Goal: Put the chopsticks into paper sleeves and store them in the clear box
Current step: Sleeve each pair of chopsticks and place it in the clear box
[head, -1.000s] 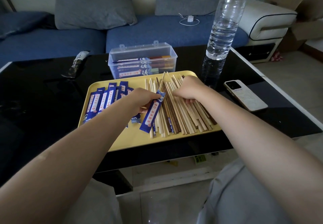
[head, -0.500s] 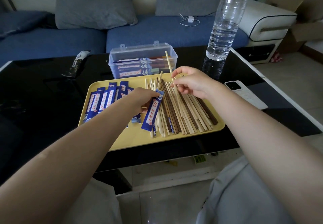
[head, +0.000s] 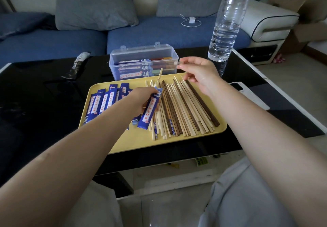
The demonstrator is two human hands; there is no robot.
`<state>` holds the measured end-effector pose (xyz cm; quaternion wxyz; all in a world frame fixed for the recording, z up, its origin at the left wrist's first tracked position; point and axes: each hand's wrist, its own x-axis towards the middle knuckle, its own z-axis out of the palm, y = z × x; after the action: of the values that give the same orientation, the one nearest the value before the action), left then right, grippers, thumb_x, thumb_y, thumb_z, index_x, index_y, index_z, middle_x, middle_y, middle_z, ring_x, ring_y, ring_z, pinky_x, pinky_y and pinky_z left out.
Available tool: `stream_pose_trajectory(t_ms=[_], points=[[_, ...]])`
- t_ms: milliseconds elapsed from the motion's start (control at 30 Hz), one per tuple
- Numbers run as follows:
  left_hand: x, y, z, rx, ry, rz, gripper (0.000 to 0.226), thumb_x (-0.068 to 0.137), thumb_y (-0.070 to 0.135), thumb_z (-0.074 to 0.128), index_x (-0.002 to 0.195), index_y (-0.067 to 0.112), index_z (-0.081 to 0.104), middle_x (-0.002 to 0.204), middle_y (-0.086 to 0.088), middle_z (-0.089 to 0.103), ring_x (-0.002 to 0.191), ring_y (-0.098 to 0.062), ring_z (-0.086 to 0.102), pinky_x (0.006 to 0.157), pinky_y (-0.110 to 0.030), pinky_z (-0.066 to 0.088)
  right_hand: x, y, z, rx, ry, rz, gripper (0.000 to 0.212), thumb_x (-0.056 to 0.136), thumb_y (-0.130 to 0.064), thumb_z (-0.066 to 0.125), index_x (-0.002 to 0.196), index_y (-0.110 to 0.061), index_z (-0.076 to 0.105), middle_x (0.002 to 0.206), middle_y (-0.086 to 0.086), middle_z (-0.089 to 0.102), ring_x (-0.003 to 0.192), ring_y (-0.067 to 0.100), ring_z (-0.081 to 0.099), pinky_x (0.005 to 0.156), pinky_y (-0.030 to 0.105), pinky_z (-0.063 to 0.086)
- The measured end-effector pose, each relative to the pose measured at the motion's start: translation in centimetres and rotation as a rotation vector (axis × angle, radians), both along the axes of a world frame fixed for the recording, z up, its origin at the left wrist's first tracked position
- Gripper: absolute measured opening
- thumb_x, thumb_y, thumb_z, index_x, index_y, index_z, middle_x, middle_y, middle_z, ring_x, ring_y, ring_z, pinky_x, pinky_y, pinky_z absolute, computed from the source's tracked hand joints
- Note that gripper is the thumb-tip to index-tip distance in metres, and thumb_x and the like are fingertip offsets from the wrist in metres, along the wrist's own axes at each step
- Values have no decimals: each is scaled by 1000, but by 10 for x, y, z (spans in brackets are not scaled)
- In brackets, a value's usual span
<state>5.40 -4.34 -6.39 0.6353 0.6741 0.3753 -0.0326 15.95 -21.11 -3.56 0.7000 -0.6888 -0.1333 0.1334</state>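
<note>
A yellow tray (head: 141,147) lies on the black table. Loose pale and dark chopsticks (head: 185,110) fill its right half, and empty blue paper sleeves (head: 104,101) lie on its left. My left hand (head: 141,97) grips one blue sleeve (head: 150,110) with a pale chopstick (head: 160,75) sticking out of its top. My right hand (head: 200,74) hovers above the far ends of the loose chopsticks, its fingertips pinched on a pale chopstick seen only as a blurred end. The clear box (head: 143,62) stands behind the tray, lid open, with several sleeved pairs inside.
A tall water bottle (head: 224,32) stands at the back right of the table. A white phone (head: 253,99) lies right of the tray, partly behind my forearm. A dark wrapper (head: 77,65) lies at the back left. A blue sofa sits beyond the table.
My right hand rose from the chopstick pile with one pale chopstick pinched and swung toward the box. My left hand stayed put with the sleeve.
</note>
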Motion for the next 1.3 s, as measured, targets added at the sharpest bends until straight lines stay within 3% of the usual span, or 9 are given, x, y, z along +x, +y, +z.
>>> stream_pose_trajectory(t_ms=[200, 467, 700, 867, 1000, 1167, 1300], points=[[-2, -1, 2, -13, -31, -16, 26, 94, 27, 66, 108, 7, 56, 88, -10, 71, 77, -20, 69, 86, -36, 59, -1, 3, 4, 100, 34, -61, 12, 93, -14, 72, 104, -11, 75, 74, 1, 65, 55, 9, 53, 49, 19, 41], [-9, -9, 15, 19, -5, -136, 15, 97, 16, 47, 92, 4, 54, 68, -9, 62, 52, -20, 59, 55, -30, 53, -1, 8, 2, 121, 198, -79, 18, 101, -10, 57, 101, -6, 74, 82, 5, 54, 66, 13, 53, 60, 23, 50], [-8, -9, 18, 158, 55, -129, 16, 92, 23, 51, 87, 7, 54, 71, -6, 58, 43, -12, 51, 41, -19, 43, 5, 6, 1, 116, 307, -167, 20, 104, -10, 49, 106, -6, 68, 81, 4, 51, 65, 12, 50, 58, 22, 48], [-7, -8, 16, 176, -5, -181, 17, 91, 23, 52, 91, 7, 56, 73, -7, 60, 48, -13, 51, 43, -19, 44, 6, 6, -1, 83, 314, -186, 19, 104, -10, 49, 105, -7, 68, 79, 3, 52, 65, 11, 51, 60, 22, 49], [-7, -12, 16, 206, -75, -242, 17, 95, 23, 52, 93, 8, 58, 73, -7, 66, 52, -15, 59, 54, -27, 52, 5, 11, -7, 16, 273, -154, 20, 104, -12, 51, 105, -8, 70, 81, 3, 56, 68, 11, 53, 62, 22, 50], [-11, -14, 21, 77, -194, -289, 8, 99, 19, 59, 92, 15, 60, 73, -7, 68, 62, -17, 66, 72, -38, 60, -5, 17, -16, -118, 225, 30, 20, 102, -16, 56, 106, -7, 73, 83, 3, 60, 71, 12, 56, 62, 24, 52], [-9, -12, 17, 76, -242, -237, 11, 99, 24, 60, 102, 14, 63, 84, -9, 71, 65, -16, 68, 63, -32, 61, -14, 24, -17, -130, 292, 179, 26, 101, -22, 60, 120, -8, 71, 93, 2, 63, 74, 11, 56, 60, 23, 51]])
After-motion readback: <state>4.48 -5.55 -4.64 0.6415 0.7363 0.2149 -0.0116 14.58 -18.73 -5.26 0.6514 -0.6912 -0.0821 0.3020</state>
